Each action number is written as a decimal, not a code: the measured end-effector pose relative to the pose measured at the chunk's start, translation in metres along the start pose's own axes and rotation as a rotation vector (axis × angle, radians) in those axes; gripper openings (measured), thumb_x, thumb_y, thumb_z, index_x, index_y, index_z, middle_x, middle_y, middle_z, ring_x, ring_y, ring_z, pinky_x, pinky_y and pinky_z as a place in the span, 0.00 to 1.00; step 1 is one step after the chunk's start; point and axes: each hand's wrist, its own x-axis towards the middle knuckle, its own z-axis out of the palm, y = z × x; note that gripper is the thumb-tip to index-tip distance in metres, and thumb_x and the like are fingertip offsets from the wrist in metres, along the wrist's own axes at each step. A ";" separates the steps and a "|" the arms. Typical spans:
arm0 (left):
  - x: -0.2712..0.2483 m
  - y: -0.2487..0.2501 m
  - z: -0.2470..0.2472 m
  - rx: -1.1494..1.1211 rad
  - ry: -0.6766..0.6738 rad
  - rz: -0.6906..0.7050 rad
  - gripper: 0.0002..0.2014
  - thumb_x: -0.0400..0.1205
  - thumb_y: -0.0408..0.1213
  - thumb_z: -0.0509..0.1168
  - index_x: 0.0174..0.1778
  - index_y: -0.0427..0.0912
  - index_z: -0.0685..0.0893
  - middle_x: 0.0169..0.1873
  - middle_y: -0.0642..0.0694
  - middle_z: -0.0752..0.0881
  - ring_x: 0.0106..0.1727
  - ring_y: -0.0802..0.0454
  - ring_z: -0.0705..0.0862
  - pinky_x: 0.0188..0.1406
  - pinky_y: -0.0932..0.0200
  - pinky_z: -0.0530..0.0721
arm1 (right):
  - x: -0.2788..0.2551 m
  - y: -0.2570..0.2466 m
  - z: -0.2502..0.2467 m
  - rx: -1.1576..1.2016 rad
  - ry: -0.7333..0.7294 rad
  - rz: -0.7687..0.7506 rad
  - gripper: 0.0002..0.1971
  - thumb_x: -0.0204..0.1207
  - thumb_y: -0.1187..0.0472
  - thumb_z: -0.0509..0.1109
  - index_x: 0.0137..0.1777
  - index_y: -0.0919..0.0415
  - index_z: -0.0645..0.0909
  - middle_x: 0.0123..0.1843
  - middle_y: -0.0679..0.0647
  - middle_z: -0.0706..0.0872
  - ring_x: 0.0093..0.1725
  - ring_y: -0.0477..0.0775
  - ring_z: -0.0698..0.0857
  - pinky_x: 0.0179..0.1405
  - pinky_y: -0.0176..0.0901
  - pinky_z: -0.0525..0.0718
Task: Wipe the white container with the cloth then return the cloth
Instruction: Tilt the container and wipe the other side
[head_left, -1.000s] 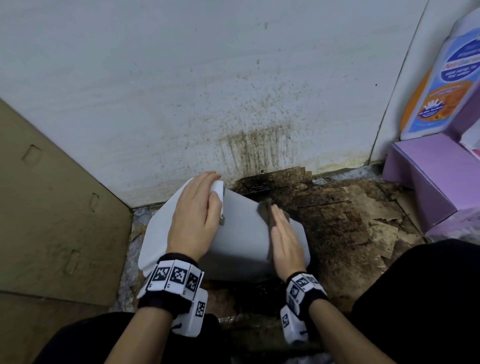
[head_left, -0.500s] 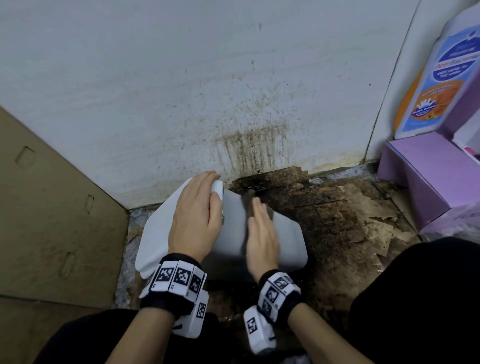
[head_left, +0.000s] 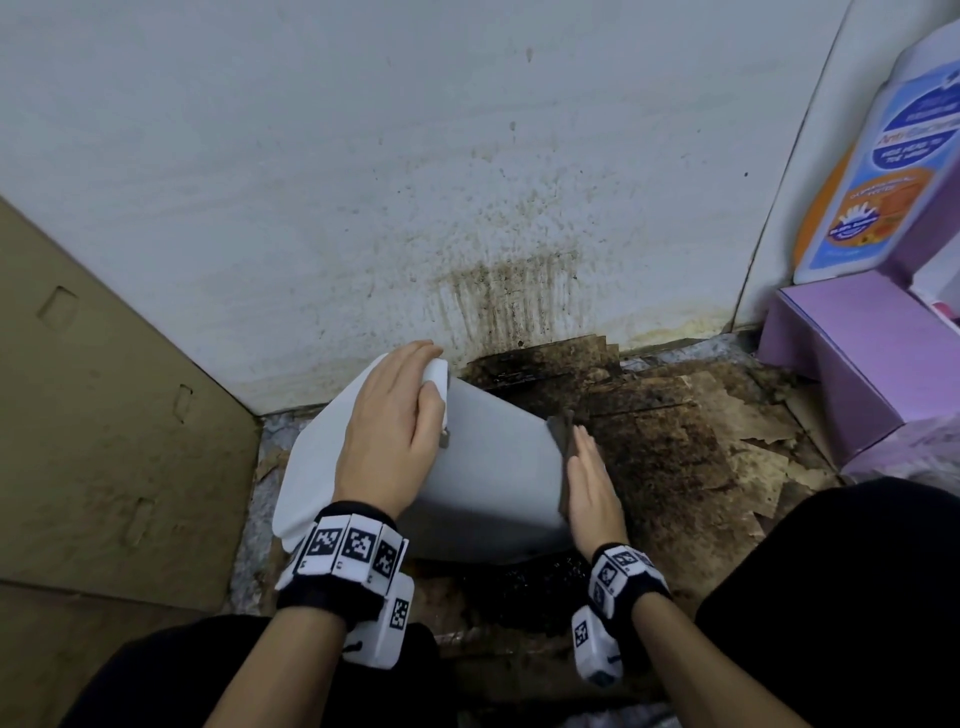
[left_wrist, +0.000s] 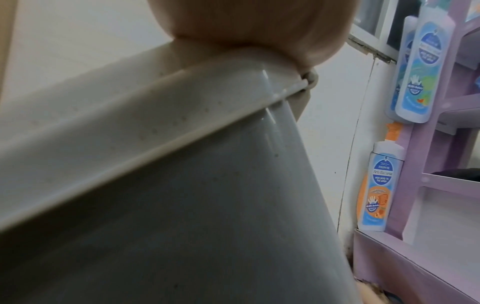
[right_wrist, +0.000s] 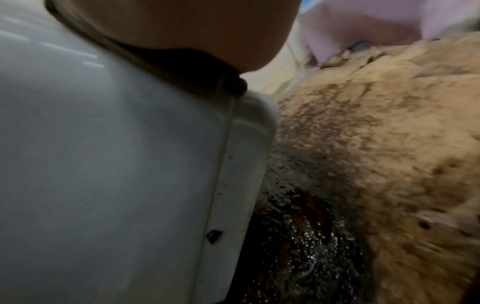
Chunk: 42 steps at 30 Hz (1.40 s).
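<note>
The white container (head_left: 493, 467) lies tilted on the dirty floor, its lid end to the left. My left hand (head_left: 395, 415) grips the lid's far corner, fingers over the rim and thumb on the side; the left wrist view shows the palm (left_wrist: 246, 20) on the container's rim (left_wrist: 182, 92). My right hand (head_left: 589, 478) lies flat with straight fingers, pressing a dark cloth (head_left: 561, 431) against the container's right end. In the right wrist view the cloth (right_wrist: 182, 63) is a dark strip between my palm (right_wrist: 182, 20) and the container (right_wrist: 103, 164). Most of the cloth is hidden.
A stained white wall (head_left: 415, 156) stands right behind. Brown cardboard (head_left: 104, 441) leans at the left. A purple shelf unit (head_left: 857, 364) with soap bottles (head_left: 883, 171) stands at the right. The floor (head_left: 675, 441) is dark, wet and peeling. My black-clad knees frame the bottom.
My right hand slid the cloth left to the middle of the container, then back right to its end. The left hand has stayed on the lid.
</note>
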 end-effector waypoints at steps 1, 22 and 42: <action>0.000 0.001 0.000 0.000 0.000 0.004 0.24 0.89 0.44 0.48 0.79 0.44 0.75 0.78 0.50 0.76 0.80 0.56 0.69 0.81 0.52 0.67 | 0.001 0.005 -0.002 0.013 -0.004 0.058 0.24 0.92 0.55 0.47 0.87 0.50 0.58 0.89 0.44 0.56 0.88 0.43 0.52 0.87 0.41 0.47; -0.003 -0.005 -0.003 0.009 0.017 0.014 0.26 0.88 0.45 0.46 0.79 0.43 0.75 0.78 0.48 0.76 0.80 0.55 0.70 0.82 0.58 0.64 | -0.011 -0.084 0.028 -0.042 -0.044 -0.370 0.26 0.90 0.55 0.47 0.88 0.51 0.56 0.88 0.41 0.58 0.86 0.34 0.54 0.85 0.34 0.51; 0.000 -0.001 0.001 0.051 0.042 0.007 0.25 0.87 0.44 0.47 0.77 0.42 0.77 0.76 0.47 0.78 0.77 0.56 0.71 0.77 0.72 0.59 | -0.031 -0.132 0.053 0.092 0.027 -0.285 0.28 0.87 0.48 0.43 0.87 0.49 0.57 0.88 0.40 0.57 0.87 0.35 0.51 0.85 0.35 0.48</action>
